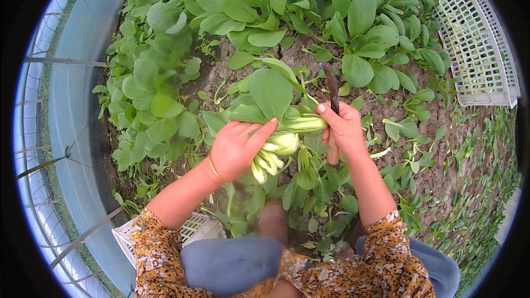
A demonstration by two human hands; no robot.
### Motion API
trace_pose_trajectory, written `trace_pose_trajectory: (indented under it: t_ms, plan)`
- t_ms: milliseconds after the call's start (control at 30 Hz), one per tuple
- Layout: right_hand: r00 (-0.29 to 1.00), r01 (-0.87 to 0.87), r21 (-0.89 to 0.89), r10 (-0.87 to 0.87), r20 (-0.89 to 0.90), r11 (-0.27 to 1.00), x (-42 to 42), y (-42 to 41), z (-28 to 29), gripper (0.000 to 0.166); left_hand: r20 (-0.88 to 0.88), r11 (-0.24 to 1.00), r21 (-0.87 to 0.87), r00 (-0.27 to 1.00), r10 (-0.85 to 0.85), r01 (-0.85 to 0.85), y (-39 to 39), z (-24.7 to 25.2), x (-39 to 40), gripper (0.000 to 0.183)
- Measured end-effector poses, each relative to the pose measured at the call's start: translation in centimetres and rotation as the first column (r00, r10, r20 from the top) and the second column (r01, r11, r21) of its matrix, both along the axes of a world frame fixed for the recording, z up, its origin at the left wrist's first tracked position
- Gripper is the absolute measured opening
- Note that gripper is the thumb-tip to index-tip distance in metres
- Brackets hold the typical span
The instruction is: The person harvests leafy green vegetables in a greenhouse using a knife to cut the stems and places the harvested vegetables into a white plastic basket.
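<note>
Several cut bok choy heads (285,142) lie bunched in my left hand (238,147), their pale stalk ends pointing right and down. Its thumb rests against a broad green leaf. My right hand (343,128) holds a knife (332,151) with a wooden handle and a dark, stained blade that points away from me. The thumb and fingers of that hand also pinch a leaf stalk (311,99) at the base of a bok choy head. The palm side of my left hand is hidden.
Growing bok choy (256,4) fills the bed ahead and to the left. A white plastic crate (476,41) with greens stands at the upper right, another crate (203,227) beside my left knee. Loose leaves (403,128) litter the soil. Plastic sheeting (78,91) runs along the left.
</note>
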State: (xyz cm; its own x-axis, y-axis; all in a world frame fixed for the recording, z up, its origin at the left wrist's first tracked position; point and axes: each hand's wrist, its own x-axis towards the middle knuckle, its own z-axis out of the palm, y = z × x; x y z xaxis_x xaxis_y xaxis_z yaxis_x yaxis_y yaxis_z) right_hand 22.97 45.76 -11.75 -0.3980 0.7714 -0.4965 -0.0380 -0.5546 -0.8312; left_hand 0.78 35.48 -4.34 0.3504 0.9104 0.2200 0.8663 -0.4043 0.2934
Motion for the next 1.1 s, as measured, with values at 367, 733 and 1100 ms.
trace_pose_trajectory:
  t_ms: [367,733,1100]
  plan:
    - [0.979,-0.201,0.055,0.199,0.032,0.978,2.5,-0.6,1.8,0.035,0.582,0.58,-0.805,0.345,0.736,0.121,-3.7,-0.1,-1.4,0.063]
    - [0.968,-0.248,0.001,0.248,0.03,0.969,0.7,-0.6,3.2,0.061,0.548,0.482,-0.805,0.124,0.827,0.347,-2.9,-0.1,-1.9,0.068]
    - [0.966,-0.145,-0.011,0.14,-0.219,0.989,-2.0,-2.5,5.3,0.037,0.701,0.651,-0.709,0.175,0.691,0.27,-1.4,0.9,-1.5,0.085]
